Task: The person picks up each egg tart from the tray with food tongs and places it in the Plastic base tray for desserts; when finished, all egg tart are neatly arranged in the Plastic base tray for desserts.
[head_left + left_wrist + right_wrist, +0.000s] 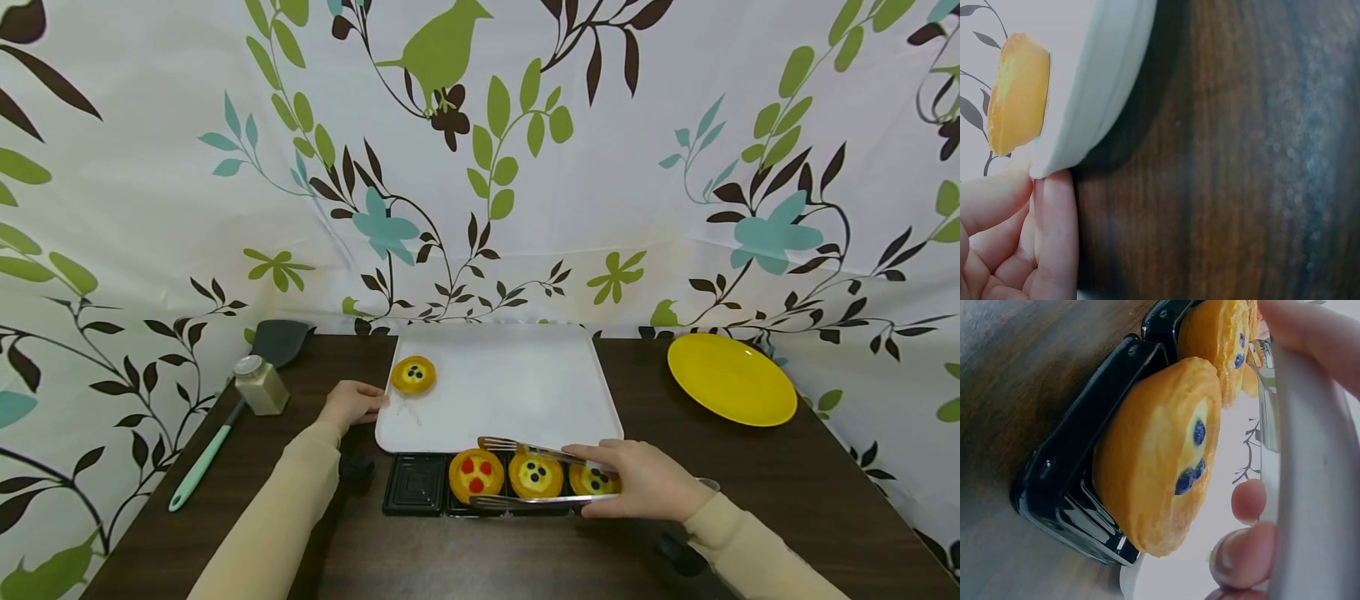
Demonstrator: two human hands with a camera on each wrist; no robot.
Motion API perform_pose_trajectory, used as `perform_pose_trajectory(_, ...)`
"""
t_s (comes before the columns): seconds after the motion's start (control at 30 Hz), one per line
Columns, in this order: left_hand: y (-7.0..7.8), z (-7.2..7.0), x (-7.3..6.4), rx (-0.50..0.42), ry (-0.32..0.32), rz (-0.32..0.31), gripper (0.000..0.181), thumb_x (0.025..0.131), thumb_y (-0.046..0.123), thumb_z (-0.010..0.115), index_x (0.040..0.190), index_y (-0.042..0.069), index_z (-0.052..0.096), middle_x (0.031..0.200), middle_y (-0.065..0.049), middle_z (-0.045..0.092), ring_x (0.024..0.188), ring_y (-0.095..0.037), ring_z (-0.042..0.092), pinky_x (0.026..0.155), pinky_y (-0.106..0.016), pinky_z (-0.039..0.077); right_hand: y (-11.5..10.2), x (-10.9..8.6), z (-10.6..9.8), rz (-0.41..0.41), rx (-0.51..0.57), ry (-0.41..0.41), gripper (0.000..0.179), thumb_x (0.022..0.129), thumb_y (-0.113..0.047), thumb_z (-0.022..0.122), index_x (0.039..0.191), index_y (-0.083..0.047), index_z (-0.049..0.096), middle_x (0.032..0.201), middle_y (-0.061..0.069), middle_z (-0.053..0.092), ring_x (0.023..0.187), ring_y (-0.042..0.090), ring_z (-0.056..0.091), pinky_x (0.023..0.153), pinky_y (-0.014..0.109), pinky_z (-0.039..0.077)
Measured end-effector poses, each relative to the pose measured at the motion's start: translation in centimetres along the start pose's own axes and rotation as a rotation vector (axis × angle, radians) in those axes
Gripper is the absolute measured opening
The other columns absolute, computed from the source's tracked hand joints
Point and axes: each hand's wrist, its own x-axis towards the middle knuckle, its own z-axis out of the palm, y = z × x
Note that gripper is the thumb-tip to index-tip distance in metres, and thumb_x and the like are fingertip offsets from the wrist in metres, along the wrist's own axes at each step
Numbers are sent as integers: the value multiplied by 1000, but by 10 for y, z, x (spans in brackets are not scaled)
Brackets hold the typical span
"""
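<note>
Softly gleaming tongs point(534, 502), round golden tarts point(536, 475)

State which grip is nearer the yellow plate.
Right. The right grip holds tongs in front and left of the yellow plate; the left grip is farther, at the tray's left edge.

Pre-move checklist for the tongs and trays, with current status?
1. White tray steadied: ok, left hand pinches its left edge.
2. Tongs in hand: ok, right hand holds them.
3. Tongs lined up: ok, tips lie either side of the red-topped tart.
4. Tongs gripping that tart: cannot tell, contact isn't clear.
5. Landing room: ok, one tart sits at the white tray's left, the rest is bare.
6. Black container emptied: not ok, three tarts remain.
</note>
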Motion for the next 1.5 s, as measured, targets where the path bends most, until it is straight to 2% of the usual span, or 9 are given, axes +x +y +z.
perform_pose_trajectory(0.27, 0, -1, 0, -9, -2, 7, 31, 91, 8, 64, 116, -10, 61, 115, -26, 59, 79, -15, 65, 75, -29, 58, 0, 1, -2, 13, -3, -4, 70, 73, -59, 73, 133, -30, 53, 101, -7, 63, 75, 3, 51, 66, 24, 51)
perform_pose_trajectory(0.63, -2, -4, 6, 14, -5, -22, 32, 91, 11, 64, 117, -8, 62, 116, -24, 59, 80, -16, 65, 75, -28, 58, 2, 5, -4, 8, 15, 3, 69, 74, -57, 72, 135, -29, 53, 101, -10, 64, 76, 3, 51, 67, 23, 50)
perform_pose_trajectory(0.83, -4, -4, 7, 10, -12, -24, 32, 91, 11, 64, 117, -8, 62, 116, -24, 58, 82, -18, 65, 75, -28, 58, 4, 13, -8, -13, 49, 33, 69, 77, -57, 70, 136, -27, 52, 99, -8, 64, 73, 6, 48, 63, 23, 44)
perform_pose_trajectory(1.0, -5, -4, 7, 11, -14, -20, 32, 91, 10, 64, 117, -8, 62, 116, -24, 58, 83, -19, 65, 76, -29, 58, 7, 24, -12, -3, 49, 34, 72, 76, -57, 70, 138, -24, 50, 94, -5, 63, 70, 8, 48, 61, 23, 42)
perform_pose_trajectory(1.23, -4, -5, 2, 8, -7, -14, 33, 90, 10, 65, 116, -9, 61, 116, -25, 59, 83, -19, 65, 75, -28, 58, 10, 51, -18, 60, 38, 21, 74, 75, -58, 71, 137, -24, 51, 118, 3, 64, 80, 12, 55, 70, 30, 52)
perform_pose_trajectory(1.33, -3, -5, 0, 1, -3, -8, 31, 90, 9, 65, 115, -9, 62, 114, -24, 59, 79, -17, 65, 74, -28, 58, 11, 64, -20, 48, 30, 28, 74, 76, -56, 72, 138, -21, 51, 119, 4, 63, 78, 15, 56, 67, 28, 50)
perform_pose_trajectory(1.5, -2, -1, 2, -16, -14, -1, 31, 90, 8, 65, 115, -9, 62, 113, -24, 60, 75, -14, 64, 73, -28, 58, 13, 84, -22, 47, 8, 37, 74, 76, -52, 74, 138, -19, 51, 118, 4, 64, 72, 12, 54, 64, 25, 48)
